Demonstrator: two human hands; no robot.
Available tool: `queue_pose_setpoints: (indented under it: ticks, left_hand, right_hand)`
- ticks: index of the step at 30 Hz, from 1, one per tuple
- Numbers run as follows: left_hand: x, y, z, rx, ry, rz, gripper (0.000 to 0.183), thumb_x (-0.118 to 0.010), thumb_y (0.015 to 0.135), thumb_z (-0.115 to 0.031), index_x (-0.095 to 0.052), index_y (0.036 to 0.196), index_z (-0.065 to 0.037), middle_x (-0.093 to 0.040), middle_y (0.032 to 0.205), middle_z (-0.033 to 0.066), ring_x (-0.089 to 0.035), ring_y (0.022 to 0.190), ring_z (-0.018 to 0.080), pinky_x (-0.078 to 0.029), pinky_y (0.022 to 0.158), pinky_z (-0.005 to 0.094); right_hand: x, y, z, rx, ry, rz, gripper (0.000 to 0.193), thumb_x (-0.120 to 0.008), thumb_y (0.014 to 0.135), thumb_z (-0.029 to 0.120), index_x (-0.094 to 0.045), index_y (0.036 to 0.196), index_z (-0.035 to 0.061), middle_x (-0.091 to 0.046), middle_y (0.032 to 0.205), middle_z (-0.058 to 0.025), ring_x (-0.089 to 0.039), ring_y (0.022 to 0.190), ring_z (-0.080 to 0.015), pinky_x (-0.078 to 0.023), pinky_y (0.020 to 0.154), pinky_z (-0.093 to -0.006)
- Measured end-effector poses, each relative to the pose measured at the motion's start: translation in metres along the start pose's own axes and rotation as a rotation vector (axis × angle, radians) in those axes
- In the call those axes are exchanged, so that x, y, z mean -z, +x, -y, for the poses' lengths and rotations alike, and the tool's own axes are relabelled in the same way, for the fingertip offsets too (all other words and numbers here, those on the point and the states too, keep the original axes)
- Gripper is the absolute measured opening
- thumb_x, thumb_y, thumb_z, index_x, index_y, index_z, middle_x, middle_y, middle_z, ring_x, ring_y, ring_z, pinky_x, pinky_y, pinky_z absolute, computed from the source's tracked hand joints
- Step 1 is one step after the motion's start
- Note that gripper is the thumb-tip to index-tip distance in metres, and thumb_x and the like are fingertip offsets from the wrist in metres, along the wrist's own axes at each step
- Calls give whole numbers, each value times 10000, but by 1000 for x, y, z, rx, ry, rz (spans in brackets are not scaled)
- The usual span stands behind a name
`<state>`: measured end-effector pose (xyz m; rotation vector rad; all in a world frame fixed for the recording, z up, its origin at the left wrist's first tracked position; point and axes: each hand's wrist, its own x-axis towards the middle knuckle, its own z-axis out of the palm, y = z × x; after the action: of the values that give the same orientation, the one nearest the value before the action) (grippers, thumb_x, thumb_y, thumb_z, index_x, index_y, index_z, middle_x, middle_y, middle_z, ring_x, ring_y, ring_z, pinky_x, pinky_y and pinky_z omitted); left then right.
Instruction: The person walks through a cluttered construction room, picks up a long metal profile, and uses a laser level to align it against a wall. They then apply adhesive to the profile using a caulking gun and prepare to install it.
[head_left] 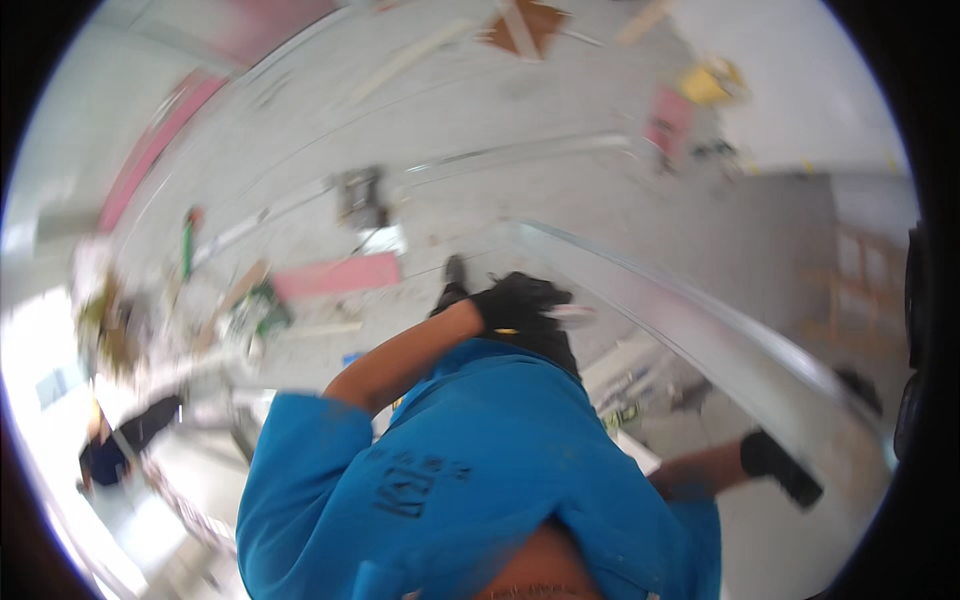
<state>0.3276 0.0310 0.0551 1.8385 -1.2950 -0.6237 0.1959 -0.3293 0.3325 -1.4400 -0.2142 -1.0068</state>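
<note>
My left hand, in a black glove, is bent in front of my waist. Its fingers are closed around a small pale pinkish-white object, too blurred to name. Out to the right, my right hand, also black-gloved, grips a long silvery metal channel. The thumb side shows along the near edge, and dark fingertips appear past the far edge. The channel slants from ahead of me down to the right, raised above the floor.
On the floor lie a pink board, a dark machine, a metal strip and a green tool. A yellow bucket-like thing stands far right. Debris is heaped on the left. Another person is at far left.
</note>
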Motion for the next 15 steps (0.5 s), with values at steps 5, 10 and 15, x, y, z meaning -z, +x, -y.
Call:
queue_pose_setpoints:
  ticks: [5,10,15]
  left_hand:
    - [-37,56,-12,-51,30,-155,412,-707,776,-374,-627,1075,-102,-625,1103,81,-639,865,259,-508,749,373]
    - [-41,130,-58,-102,-39,-89,392,-683,790,-385,-653,1072,-114,-593,1234,87,-632,919,250,-497,770,361]
    - [-55,196,-64,-307,3,-111,342,-703,784,-340,-674,1049,-126,-583,1257,94,-619,1025,241,-516,785,350]
  right_hand:
    - [51,21,-32,-1,46,-8,988,-639,683,684,-363,1336,-4,-434,1288,-217,-421,1212,-363,-291,1069,-507]
    - [94,45,-38,19,47,-13,930,-617,697,665,-386,1300,-6,-449,1249,-218,-438,1176,-361,-311,1038,-505]
    - [129,69,-16,77,-49,-62,875,-596,712,645,-408,1263,-8,-464,1211,-219,-455,1140,-358,-330,1008,-503]
